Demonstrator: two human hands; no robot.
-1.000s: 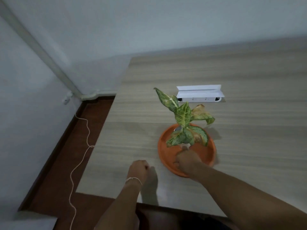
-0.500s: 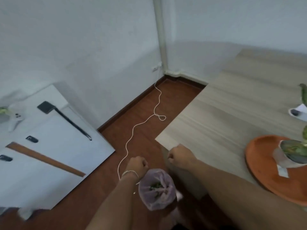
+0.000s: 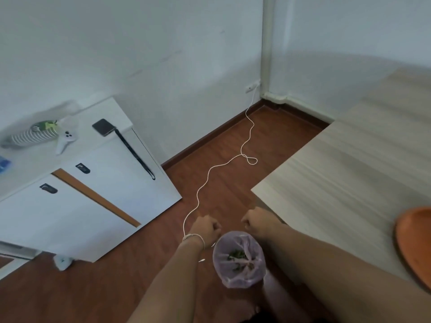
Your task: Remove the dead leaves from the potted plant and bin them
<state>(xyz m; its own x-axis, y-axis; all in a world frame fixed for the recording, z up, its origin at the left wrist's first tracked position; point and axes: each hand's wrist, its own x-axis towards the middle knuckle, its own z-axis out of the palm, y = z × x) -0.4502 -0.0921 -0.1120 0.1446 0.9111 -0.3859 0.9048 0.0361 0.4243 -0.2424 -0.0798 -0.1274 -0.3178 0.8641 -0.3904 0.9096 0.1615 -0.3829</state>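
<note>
A small bin lined with a pale pink bag (image 3: 220, 266) stands on the floor below me, with green and brown leaf bits (image 3: 238, 255) at its bottom. My left hand (image 3: 206, 229) is a closed fist just left of and beyond the bin's rim. My right hand (image 3: 258, 223) is also a closed fist, just beyond the rim on the right, by the table corner. Its curled fingers hide whatever may be inside. Only the edge of the orange saucer (image 3: 415, 241) shows at the far right. The plant is out of view.
The wooden table (image 3: 349, 171) fills the right side, its corner close to my right hand. A white cable (image 3: 210, 171) snakes across the brown floor to a wall socket. A white cabinet (image 3: 81, 194) stands at the left with a phone (image 3: 103, 127) and a controller (image 3: 65, 138) on top.
My view swung left from the plant down to the bin. My right hand left the plant's base and came over beside the bin; both fists now sit just beyond its rim.
</note>
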